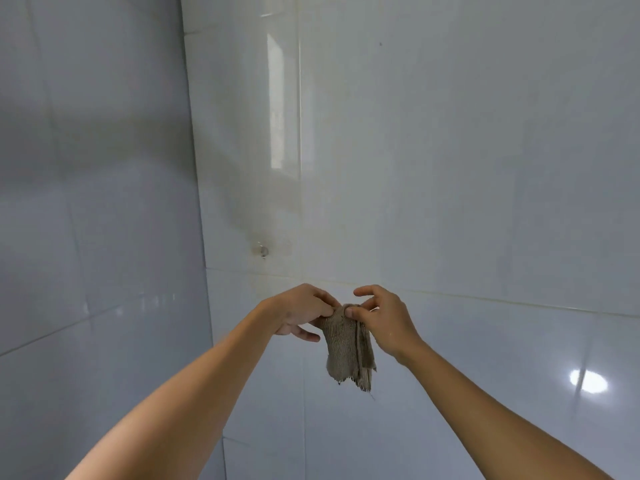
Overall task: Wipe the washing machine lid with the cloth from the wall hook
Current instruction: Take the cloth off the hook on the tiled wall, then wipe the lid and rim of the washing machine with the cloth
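A small brown woven cloth with a frayed lower edge hangs in front of the tiled wall. My left hand pinches its top edge from the left, and my right hand pinches the same top edge from the right. A small metal wall hook sits on the tile above and to the left of my hands, with nothing on it. The washing machine lid is out of view.
Glossy white wall tiles fill the view, meeting in a corner at the left. A bright light reflection shows on the lower right tile.
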